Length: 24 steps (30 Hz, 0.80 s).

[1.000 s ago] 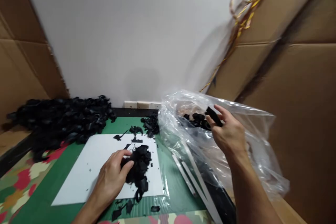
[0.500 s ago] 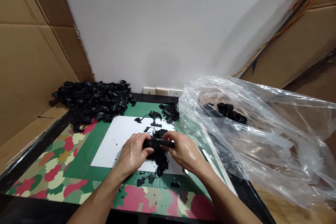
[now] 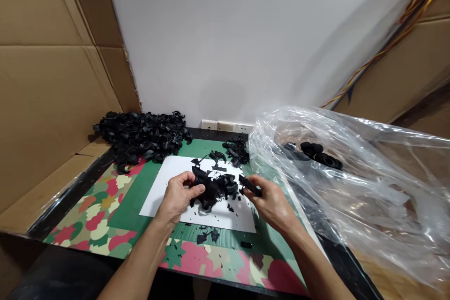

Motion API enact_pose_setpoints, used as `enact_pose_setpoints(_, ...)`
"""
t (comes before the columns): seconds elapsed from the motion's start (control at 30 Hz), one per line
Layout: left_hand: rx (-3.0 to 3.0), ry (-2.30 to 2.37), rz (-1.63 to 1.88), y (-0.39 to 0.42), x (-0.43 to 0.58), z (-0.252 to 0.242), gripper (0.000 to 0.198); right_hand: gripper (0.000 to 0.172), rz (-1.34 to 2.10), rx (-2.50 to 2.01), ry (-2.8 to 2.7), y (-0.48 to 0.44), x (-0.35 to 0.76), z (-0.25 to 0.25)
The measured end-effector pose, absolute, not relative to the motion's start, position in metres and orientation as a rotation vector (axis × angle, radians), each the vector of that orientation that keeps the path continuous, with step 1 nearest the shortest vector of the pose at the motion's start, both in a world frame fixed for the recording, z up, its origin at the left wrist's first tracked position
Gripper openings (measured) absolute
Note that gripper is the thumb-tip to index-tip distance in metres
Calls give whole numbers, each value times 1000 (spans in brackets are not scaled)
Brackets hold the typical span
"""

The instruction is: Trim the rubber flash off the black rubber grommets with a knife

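Observation:
My left hand pinches a black ribbed rubber piece between thumb and fingers, above a white sheet. Right of that piece, my right hand is closed around a slim black-handled tool; its tip points left, and I cannot make out its kind. Torn black scraps lie between the two hands, heaped on the sheet, with smaller bits scattered around. Where the held piece ends and the scraps begin is hard to tell.
A large heap of black curled trimmings lies at the back left, a smaller pile near the sockets. To the right, a clear plastic bag has black rings in it. Cardboard walls the left side.
My right hand with the tool has moved right, away from the black piece. My left hand has turned the piece so its ribbed side shows. The view has shifted slightly.

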State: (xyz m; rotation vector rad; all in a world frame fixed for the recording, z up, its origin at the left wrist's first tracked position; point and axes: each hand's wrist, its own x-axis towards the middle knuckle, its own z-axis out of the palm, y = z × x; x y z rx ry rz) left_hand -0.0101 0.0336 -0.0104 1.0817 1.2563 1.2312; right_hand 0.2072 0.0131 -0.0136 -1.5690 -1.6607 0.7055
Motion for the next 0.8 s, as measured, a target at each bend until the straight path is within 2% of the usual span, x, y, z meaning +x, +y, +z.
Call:
enact_pose_setpoints(0.1, 976, 1212, 1228, 28, -13, -9, 38, 24, 669, -1498, -1609, 10, 198, -14)
enact_pose_setpoints(0.23, 783, 1129, 1205, 24, -16, -9, 45, 20, 623, -1476, -1585, 8, 180, -13)
enact_pose_setpoints(0.37, 724, 1090, 1180, 23, -19, -8, 47, 23, 604, -1495, -1501, 9, 173, -12)
enact_pose_setpoints(0.53, 732, 1029, 1167, 21, -17, -9, 45, 28, 869, -1442, -1442, 10, 164, -14)
enact_pose_setpoints(0.63, 760, 985, 1134, 16, -12, -9, 44, 24, 1024, -1342, -1423, 10, 153, -17)
enact_pose_setpoints(0.8, 981, 1085, 1150, 10, -4, -10, 38, 23, 992, -1365, -1411, 9, 141, -17)
